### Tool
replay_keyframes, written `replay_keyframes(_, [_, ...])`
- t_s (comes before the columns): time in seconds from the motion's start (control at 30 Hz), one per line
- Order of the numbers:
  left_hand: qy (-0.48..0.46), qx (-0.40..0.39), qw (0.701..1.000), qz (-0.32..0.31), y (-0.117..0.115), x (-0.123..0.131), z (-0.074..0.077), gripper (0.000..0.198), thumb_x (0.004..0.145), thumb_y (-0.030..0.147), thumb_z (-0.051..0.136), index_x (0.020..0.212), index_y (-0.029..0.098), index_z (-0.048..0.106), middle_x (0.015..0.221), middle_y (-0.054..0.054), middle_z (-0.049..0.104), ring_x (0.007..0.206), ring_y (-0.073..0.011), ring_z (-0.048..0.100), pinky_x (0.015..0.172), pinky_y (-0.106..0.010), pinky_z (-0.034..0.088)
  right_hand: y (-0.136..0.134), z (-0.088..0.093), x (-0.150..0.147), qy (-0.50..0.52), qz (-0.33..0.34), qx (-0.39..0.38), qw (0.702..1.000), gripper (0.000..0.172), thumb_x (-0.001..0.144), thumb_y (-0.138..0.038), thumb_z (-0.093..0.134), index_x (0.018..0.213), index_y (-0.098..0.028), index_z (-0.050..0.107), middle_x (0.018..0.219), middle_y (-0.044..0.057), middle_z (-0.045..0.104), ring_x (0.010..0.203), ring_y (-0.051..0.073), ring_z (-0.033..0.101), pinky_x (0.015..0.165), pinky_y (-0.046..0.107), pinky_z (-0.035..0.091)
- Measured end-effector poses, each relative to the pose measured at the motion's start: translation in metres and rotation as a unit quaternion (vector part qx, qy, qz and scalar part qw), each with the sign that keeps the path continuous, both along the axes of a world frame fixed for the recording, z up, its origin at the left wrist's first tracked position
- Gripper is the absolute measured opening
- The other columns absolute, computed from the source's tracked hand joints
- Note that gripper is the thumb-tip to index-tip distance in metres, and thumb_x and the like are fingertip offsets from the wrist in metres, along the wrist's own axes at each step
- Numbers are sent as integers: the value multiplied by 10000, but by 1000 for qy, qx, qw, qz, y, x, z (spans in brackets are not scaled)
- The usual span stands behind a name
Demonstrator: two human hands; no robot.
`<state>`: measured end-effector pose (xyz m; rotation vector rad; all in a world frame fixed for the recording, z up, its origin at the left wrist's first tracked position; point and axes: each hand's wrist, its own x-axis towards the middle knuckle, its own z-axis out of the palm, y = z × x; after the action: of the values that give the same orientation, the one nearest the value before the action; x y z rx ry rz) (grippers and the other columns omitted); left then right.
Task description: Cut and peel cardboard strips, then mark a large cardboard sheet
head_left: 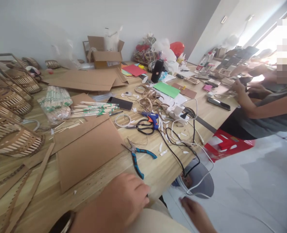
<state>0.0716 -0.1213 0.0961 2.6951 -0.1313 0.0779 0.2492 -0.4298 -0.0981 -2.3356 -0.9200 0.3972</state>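
My left hand [125,199] is at the table's front edge, its fingers curled together. A small dark bit shows by its fingertips, too little to name. Low on the right, out past the table edge, my right hand [193,208] is smeared by motion and its fingers do not show clearly. Blue-and-black pliers [136,153] lie with handles apart just beyond my left hand. Behind them are a blue glue gun [151,119] and black-handled scissors [144,127]. A cardboard sheet [90,155] lies to the left of the pliers.
Woven baskets [14,139] and cardboard strips [34,178] occupy the left side. Wrapped chopsticks [94,109], a phone [120,103] and tangled cables [182,142] cover the middle. Below the right edge stands a bin [201,181]. A co-worker's hands [245,89] are at the far right.
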Motion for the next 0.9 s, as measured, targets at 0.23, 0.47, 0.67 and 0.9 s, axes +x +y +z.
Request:
replay_keyframes(0.23, [-22,100,983,-152,-30,101,-14,107,929,103,530,922,141,629,934,-67,653,849,-231,651,679,-345,540,31,52,99,77,-260,101,957,682,700,-650,613,1198,-186,561,550,-19,580,552,237,584,528,349,475])
replay_keyframes(0.47, [-23,126,985,-115,-61,173,-54,194,969,134,464,1053,137,638,1053,-115,654,939,-257,678,667,-347,573,59,80,103,145,-229,180,946,491,654,-663,699,838,-221,592,590,-14,558,508,155,468,496,297,401])
replay_keyframes(0.67, [-26,129,985,-112,-59,181,-56,185,983,127,431,1054,123,602,1024,-117,648,935,-244,678,658,-323,573,51,108,114,260,-165,198,931,555,618,-749,716,682,-206,621,573,5,549,573,155,485,567,292,427])
replay_keyframes(0.9, [-52,116,987,-98,-61,184,-61,415,1015,157,333,1430,142,320,1019,-125,648,871,-261,696,625,-356,561,70,128,103,398,-131,225,880,454,661,-618,781,738,-194,639,560,-45,420,491,86,362,485,235,390])
